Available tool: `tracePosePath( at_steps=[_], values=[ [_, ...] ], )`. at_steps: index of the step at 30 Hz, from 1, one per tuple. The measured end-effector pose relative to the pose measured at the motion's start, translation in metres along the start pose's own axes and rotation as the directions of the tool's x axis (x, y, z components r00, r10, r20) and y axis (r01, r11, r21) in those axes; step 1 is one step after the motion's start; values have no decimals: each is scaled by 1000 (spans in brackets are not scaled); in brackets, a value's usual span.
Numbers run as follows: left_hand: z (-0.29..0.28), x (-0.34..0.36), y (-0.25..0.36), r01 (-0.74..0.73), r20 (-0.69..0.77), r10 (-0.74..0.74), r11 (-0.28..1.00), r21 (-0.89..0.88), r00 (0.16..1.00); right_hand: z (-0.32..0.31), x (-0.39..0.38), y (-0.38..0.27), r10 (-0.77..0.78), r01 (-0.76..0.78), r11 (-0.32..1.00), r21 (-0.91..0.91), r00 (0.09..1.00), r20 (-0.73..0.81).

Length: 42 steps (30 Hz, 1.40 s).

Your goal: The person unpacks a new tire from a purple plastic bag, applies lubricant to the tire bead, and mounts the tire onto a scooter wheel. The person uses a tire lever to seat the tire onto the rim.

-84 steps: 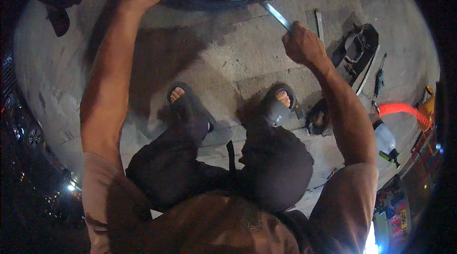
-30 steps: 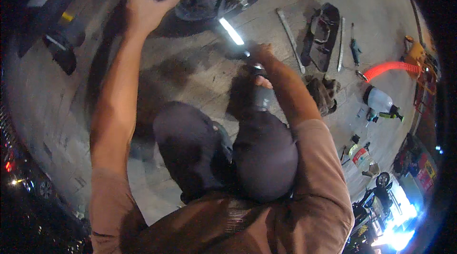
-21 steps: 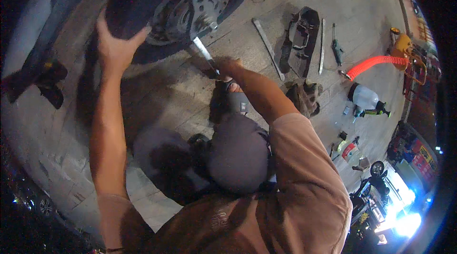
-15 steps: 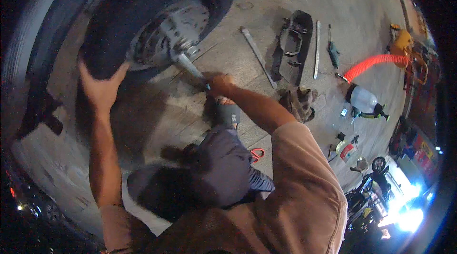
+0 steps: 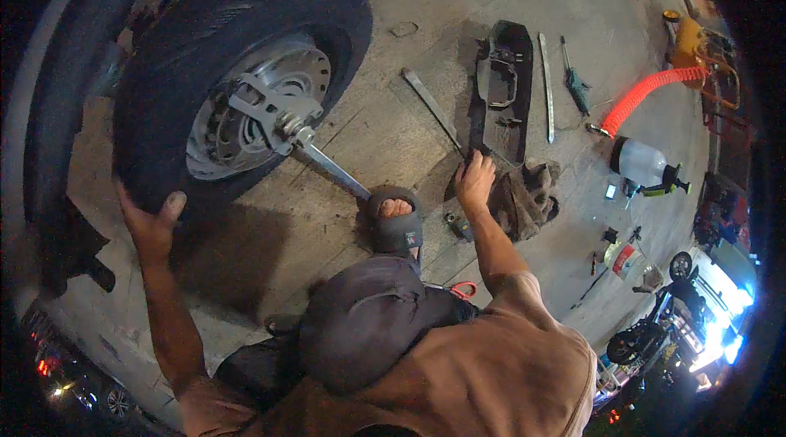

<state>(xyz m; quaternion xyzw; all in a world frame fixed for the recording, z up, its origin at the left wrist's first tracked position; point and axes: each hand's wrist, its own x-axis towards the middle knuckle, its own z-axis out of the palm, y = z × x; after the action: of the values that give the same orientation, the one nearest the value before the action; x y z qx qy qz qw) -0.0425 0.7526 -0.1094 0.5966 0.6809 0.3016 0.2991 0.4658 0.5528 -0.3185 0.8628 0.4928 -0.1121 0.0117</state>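
My left hand (image 5: 149, 228) grips the near lower edge of a black tyre (image 5: 155, 101), its thumb apart from the fingers. The tyre sits on a wheel with a silver hub (image 5: 229, 138). A wrench (image 5: 332, 172) stays on the axle nut (image 5: 296, 131) by itself, its far end beside my sandalled foot (image 5: 395, 220). My right hand (image 5: 475, 183) is off the wrench, fingers loosely bent and apart, near a flat metal bar (image 5: 431, 108) and the lower end of a long black plastic cover (image 5: 501, 93). I see nothing held in it.
A brown cloth (image 5: 528, 199) lies by my right forearm. Beyond the cover are another flat bar (image 5: 546, 89) and a green-handled screwdriver (image 5: 575, 85). An orange coiled hose (image 5: 647, 97), a spray bottle (image 5: 643, 163) and red-handled scissors (image 5: 463, 289) are to the right.
My right hand has let go of the wrench and moved right, toward the flat bar and black cover. My left hand still holds the tyre. The view has shifted slightly.
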Motion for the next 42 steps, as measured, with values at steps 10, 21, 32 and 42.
tracePosePath(
  at_steps=[10, 21, 32, 42],
  values=[
    [-7, 14, 20, 9, 207, -12, 1000, 17, 978, -4, -17, -13, -42, -12, 874, 485, 994, 99],
    [-2, 12, 34, 7, 176, 18, 990, -141, 984, -33, -84, -147, -577, 324, 595, 735, 810, 110],
    [2, 10, 27, -50, 195, 93, 975, -215, 976, 34, -85, -286, -576, 135, 215, 967, 817, 14],
    [0, 13, 18, -43, 230, 93, 976, -214, 969, 17, -56, -313, -592, 189, 290, 938, 805, 21]
  ],
)
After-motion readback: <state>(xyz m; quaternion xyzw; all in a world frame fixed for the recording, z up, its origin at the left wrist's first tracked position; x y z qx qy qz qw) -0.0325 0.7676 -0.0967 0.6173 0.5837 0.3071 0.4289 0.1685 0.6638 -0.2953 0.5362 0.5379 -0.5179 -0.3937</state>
